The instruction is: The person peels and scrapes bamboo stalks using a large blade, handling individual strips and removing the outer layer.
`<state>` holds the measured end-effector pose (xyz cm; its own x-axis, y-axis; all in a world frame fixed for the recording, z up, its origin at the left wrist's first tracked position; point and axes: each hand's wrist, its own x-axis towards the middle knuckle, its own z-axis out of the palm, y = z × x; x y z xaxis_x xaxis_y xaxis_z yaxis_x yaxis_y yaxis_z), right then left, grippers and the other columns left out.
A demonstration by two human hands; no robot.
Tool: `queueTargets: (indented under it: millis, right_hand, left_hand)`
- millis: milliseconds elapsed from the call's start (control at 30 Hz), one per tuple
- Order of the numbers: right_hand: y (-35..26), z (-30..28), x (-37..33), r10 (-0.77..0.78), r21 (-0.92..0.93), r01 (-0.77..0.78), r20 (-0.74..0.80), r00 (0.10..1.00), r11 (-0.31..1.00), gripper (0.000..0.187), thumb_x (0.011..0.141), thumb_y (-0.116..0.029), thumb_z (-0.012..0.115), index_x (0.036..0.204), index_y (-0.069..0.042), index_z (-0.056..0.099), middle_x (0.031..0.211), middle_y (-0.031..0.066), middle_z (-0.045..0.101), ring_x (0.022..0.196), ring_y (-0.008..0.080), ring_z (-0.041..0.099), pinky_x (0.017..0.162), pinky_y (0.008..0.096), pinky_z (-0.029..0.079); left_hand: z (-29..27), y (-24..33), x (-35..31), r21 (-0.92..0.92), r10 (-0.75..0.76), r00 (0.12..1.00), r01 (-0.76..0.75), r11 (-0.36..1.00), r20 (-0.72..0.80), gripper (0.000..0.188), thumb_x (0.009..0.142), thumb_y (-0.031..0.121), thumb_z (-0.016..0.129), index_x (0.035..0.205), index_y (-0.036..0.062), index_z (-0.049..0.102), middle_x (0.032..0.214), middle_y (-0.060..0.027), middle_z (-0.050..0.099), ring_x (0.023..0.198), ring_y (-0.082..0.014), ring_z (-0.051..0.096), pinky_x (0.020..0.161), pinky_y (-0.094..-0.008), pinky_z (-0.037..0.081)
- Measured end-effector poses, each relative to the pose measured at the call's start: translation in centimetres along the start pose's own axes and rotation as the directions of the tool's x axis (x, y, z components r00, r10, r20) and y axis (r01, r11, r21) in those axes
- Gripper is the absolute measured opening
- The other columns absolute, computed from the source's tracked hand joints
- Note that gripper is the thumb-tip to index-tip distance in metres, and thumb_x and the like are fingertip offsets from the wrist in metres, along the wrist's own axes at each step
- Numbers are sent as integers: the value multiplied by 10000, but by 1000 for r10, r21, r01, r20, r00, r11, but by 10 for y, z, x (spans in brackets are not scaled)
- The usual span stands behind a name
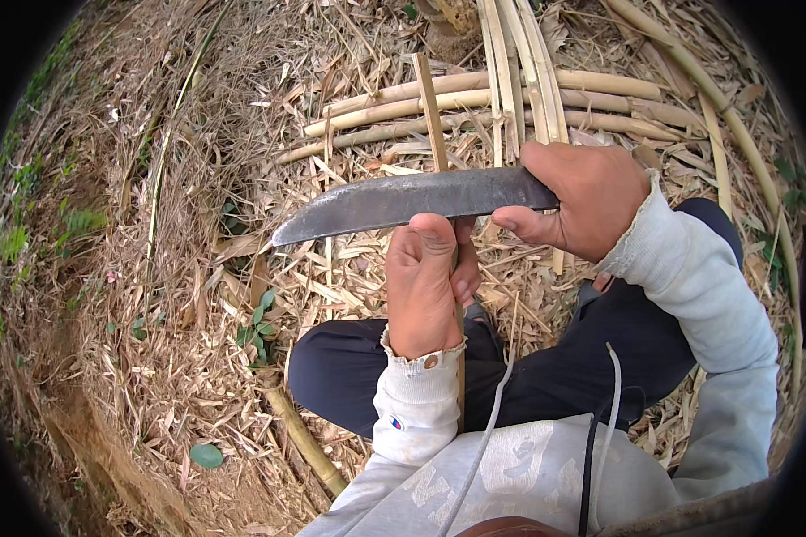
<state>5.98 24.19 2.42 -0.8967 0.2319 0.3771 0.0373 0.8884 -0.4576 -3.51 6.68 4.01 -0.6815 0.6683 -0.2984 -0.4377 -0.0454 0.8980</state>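
Observation:
A machete (403,199) with a dark, worn blade lies crosswise in front of me, its curved tip toward the left. My right hand (591,199) grips it at the handle end, with thumb and a finger along the base of the blade. Under the blade runs a narrow bamboo strip (430,112), pointing away from me and passing down past my left wrist. My left hand (428,282) is closed around this strip just below the blade, its thumb up against the lower edge. The machete's handle is hidden in my right hand.
Beyond the blade, several bamboo poles (394,109) lie across the ground, with long split strips (510,80) resting over them. A long curved pole (734,116) runs down the right. Shavings and dry leaves (197,358) cover the ground. My knees (340,371) are bent below my hands.

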Motion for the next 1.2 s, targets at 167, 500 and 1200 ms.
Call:
queueTargets:
  millis: [167,500,1200]
  right_hand:
    - [-2,0,-3,47,118,-66,157,986,991,602,870,-646,521,762,-54,545,592,138,594,550,344,626,495,444,491]
    - [-3,-2,6,51,148,-83,209,977,986,599,900,-620,484,763,-40,552,598,166,596,576,379,625,538,463,499]
    - [-10,-2,1,-60,148,29,212,975,988,582,867,-620,546,775,-45,546,610,132,596,544,341,618,509,431,491]
  left_hand:
    - [-6,14,2,152,12,986,-37,988,165,707,831,613,571,1115,-34,562,838,-44,564,475,-60,416,412,-199,360]
    - [6,8,5,28,23,995,-26,999,92,818,795,646,586,1276,-4,460,785,-31,558,646,-82,555,485,-192,403]
    - [8,-15,5,549,380,923,-350,759,62,809,908,702,381,1175,-53,489,871,-94,539,794,-167,520,714,-318,444]
